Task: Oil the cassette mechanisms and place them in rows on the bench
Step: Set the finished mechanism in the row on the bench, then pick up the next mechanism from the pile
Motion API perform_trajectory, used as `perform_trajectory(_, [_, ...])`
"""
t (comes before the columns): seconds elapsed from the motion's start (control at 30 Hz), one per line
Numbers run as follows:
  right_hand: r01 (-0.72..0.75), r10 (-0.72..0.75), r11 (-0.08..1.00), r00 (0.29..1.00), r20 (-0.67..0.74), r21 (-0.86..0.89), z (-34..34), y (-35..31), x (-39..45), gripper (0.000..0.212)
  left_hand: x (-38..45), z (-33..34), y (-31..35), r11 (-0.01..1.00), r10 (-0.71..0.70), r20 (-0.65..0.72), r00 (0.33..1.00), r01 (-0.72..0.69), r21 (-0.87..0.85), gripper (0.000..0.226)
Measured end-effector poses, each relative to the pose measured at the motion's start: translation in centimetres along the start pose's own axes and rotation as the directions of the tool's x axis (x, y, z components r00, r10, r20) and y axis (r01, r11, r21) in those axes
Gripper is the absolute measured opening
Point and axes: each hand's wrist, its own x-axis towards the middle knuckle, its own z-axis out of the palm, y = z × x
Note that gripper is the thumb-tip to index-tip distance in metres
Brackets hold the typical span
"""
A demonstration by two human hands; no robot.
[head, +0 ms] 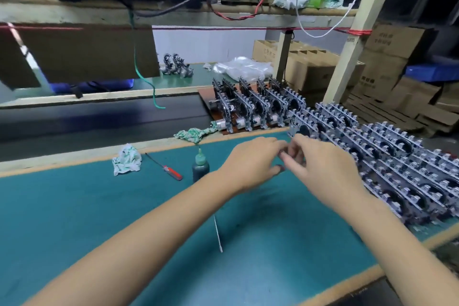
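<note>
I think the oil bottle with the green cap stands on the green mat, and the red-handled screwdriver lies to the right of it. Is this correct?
Not quite. In the head view the red-handled screwdriver lies to the left of the oil bottle, between it and the crumpled rag. The rest holds: the bottle, with its green cap, stands upright on the green mat.

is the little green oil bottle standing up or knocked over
Upright. The oil bottle stands on the green bench mat, its pointed nozzle straight up, beside the red-handled screwdriver. Neither hand touches it.
</note>
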Motion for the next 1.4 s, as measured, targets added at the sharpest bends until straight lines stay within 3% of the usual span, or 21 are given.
perform_trajectory(0.07, [0.08, -0.106, 0.968, 0.989, 0.1, 0.239, 0.3, -3.8, -1.5, 0.023, -5.5, -1.6, -1.7, 0.997, -0.076, -0.07, 0.995, 0.077, 0.0, 0.021])
perform_trajectory(0.13, [0.198, -0.272, 0.92, 0.944, 0.185, 0.339, 0.8, -7.8, -2.4, 0.024, -11.5, -3.1, -3.5, 0.984, -0.176, -0.11, 0.978, 0.174, -0.027, 0.018])
perform_trajectory(0.27, [0.47, -0.615, 0.778, 0.704, 0.355, 0.416, 3.2, -15.8, -3.1, 0.021, -22.8, -5.1, -6.6, 0.908, -0.419, -0.178, 0.89, 0.416, -0.057, 0.01])
perform_trajectory(0.33, [0.57, -0.719, 0.694, 0.583, 0.38, 0.44, 4.7, -19.9, -3.0, 0.017, -27.9, -6.0, -7.6, 0.849, -0.52, -0.201, 0.83, 0.529, -0.012, 0.021])
perform_trajectory(0.4, [0.616, -0.788, 0.614, 0.512, 0.342, 0.493, 6.0, -24.2, -2.9, 0.016, -32.1, -7.3, -8.5, 0.788, -0.583, -0.24, 0.776, 0.612, 0.065, 0.033])
perform_trajectory(0.5, [0.614, -0.825, 0.555, 0.49, 0.28, 0.561, 7.4, -30.6, -2.5, 0.017, -36.6, -10.1, -9.8, 0.691, -0.616, -0.325, 0.717, 0.69, 0.214, 0.039])
perform_trajectory(0.6, [0.528, -0.816, 0.528, 0.532, 0.225, 0.665, 8.1, -36.3, -1.7, 0.017, -39.4, -12.9, -11.2, 0.587, -0.593, -0.421, 0.686, 0.727, 0.357, 0.044])
perform_trajectory(0.67, [0.424, -0.781, 0.506, 0.594, 0.191, 0.751, 8.2, -39.9, -1.2, 0.017, -40.9, -14.7, -11.9, 0.447, -0.614, -0.532, 0.583, 0.812, 0.375, 0.045])
perform_trajectory(0.77, [0.163, -0.69, 0.51, 0.664, 0.289, 0.844, 8.5, -44.8, -1.1, 0.025, -42.6, -16.9, -13.5, 0.173, -0.688, -0.643, 0.336, 0.937, 0.304, 0.055])
perform_trajectory(0.87, [0.005, -0.662, 0.551, 0.611, 0.433, 0.835, 9.2, -48.1, -1.8, 0.028, -43.5, -18.1, -15.1, 0.009, -0.824, -0.559, 0.092, 0.989, 0.148, 0.073])
perform_trajectory(0.9, [-0.024, -0.656, 0.56, 0.597, 0.461, 0.828, 9.4, -48.8, -2.1, 0.029, -43.6, -18.1, -15.4, 0.001, -0.848, -0.528, 0.049, 0.996, 0.091, 0.075])
perform_trajectory(1.03, [-0.129, -0.602, 0.556, 0.618, 0.505, 0.821, 9.4, -49.5, -2.5, 0.036, -43.5, -17.1, -16.1, 0.042, -0.847, -0.531, 0.04, 0.999, 0.008, 0.063])
perform_trajectory(1.17, [-0.314, -0.596, 0.412, 0.617, 0.514, 0.855, 8.7, -48.5, -2.8, 0.016, -43.2, -17.0, -15.7, 0.096, -0.802, -0.594, 0.059, 0.995, -0.03, 0.059])
perform_trajectory(1.2, [-0.33, -0.596, 0.378, 0.628, 0.501, 0.865, 8.3, -48.1, -2.8, 0.012, -42.9, -17.1, -15.4, 0.124, -0.77, -0.633, 0.081, 0.992, -0.024, 0.059])
perform_trajectory(1.3, [-0.387, -0.598, 0.277, 0.647, 0.473, 0.88, 6.3, -46.2, -2.1, 0.039, -41.4, -17.8, -13.8, 0.249, -0.622, -0.758, 0.198, 0.967, 0.049, 0.057])
perform_trajectory(1.4, [-0.45, -0.606, 0.174, 0.652, 0.456, 0.876, 4.9, -42.4, -1.0, 0.033, -38.3, -18.3, -11.9, 0.408, -0.533, -0.784, 0.318, 0.908, 0.091, 0.054])
